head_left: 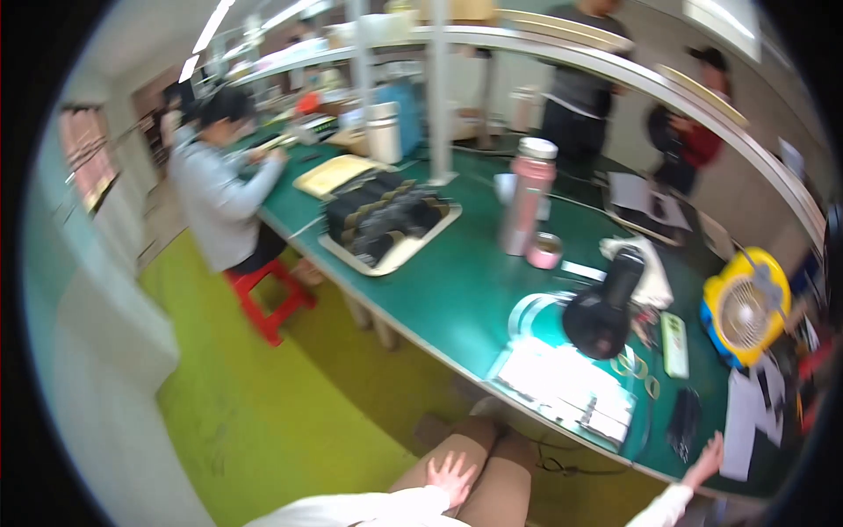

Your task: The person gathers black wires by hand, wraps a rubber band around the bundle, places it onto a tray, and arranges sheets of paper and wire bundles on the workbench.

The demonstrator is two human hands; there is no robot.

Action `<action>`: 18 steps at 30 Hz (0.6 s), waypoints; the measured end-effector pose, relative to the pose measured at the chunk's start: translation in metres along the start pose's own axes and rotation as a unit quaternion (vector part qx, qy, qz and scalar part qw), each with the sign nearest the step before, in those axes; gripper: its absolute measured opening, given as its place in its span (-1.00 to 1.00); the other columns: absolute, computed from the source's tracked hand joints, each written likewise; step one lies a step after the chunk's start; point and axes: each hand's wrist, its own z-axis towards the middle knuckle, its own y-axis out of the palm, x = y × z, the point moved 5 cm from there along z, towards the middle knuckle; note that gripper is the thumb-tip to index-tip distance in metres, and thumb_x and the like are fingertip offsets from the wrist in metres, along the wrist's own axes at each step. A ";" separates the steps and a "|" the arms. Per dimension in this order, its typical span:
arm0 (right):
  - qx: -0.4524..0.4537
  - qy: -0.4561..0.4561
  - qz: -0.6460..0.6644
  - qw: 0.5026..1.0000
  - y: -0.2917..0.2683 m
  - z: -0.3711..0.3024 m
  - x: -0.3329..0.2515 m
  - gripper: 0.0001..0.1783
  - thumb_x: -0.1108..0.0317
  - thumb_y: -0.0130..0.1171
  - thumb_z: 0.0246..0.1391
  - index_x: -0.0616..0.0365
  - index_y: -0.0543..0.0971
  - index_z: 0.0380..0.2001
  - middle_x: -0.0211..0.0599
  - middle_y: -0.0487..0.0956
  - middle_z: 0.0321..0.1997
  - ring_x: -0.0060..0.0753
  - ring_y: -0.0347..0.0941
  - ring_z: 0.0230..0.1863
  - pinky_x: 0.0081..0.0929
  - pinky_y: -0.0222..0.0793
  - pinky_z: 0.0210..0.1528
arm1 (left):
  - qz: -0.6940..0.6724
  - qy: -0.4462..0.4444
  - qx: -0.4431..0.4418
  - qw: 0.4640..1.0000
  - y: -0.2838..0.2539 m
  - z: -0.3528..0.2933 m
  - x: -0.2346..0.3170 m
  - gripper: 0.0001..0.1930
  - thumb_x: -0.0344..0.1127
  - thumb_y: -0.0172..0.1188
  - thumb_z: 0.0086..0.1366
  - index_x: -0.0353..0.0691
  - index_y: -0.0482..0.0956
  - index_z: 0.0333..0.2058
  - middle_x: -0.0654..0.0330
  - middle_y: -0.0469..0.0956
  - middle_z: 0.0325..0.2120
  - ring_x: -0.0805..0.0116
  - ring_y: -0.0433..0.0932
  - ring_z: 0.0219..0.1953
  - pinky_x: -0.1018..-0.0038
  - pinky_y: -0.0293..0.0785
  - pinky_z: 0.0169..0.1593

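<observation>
My left hand [451,477] rests on my thigh with its fingers spread and nothing in it. At the table's near right edge, my right hand [707,458] reaches out beside a long white sheet of paper [740,426]; its fingers look stretched out, somewhat blurred, and I cannot tell whether they touch the paper. A black, pouch-like bundle [684,424] lies just left of that hand. Farther left, a black desk lamp head [599,321] hangs over brightly lit white sheets or a flat board [562,382]. A pale green phone-like object [674,345] lies behind the bundle.
On the green table [439,303] stand a pink bottle [529,198], a small pink cup [544,252] and a yellow-blue fan [746,307]. A tray [386,263] holds several black parts. Another person [219,184] sits on a red stool [270,299] at left; people stand behind the shelf.
</observation>
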 end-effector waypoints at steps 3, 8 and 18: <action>0.033 -0.011 0.031 0.999 0.036 -0.023 -0.027 -0.80 0.30 0.01 -0.03 0.15 0.56 -0.40 -0.55 0.36 -0.61 -0.76 0.12 -0.63 -0.77 -0.02 -0.62 | 0.001 -0.004 0.019 1.000 0.017 0.004 -0.008 -0.44 0.00 -0.07 0.05 0.18 0.17 0.08 0.14 -0.01 0.17 0.09 -0.07 0.21 -0.17 -0.15 0.06; 0.050 0.012 0.065 0.997 0.034 -0.024 -0.028 -0.83 0.30 0.03 0.01 0.15 0.54 -0.46 -0.60 0.33 -0.65 -0.82 0.07 -0.67 -0.81 -0.10 -0.67 | -0.047 -0.041 -0.058 0.996 0.017 0.003 -0.009 -0.42 -0.04 -0.12 0.13 0.07 0.05 0.15 0.08 -0.23 0.21 -0.01 -0.27 0.23 -0.17 -0.23 0.10; 0.036 0.009 0.100 0.994 0.025 -0.017 -0.022 -0.81 0.28 0.05 0.01 0.18 0.54 -0.45 -0.60 0.30 -0.68 -0.82 0.03 -0.70 -0.78 -0.12 -0.69 | 0.000 -0.024 0.046 0.999 0.009 0.000 -0.005 -0.44 0.02 -0.07 0.03 0.18 0.19 0.07 0.12 0.00 0.16 0.07 -0.08 0.20 -0.16 -0.19 0.07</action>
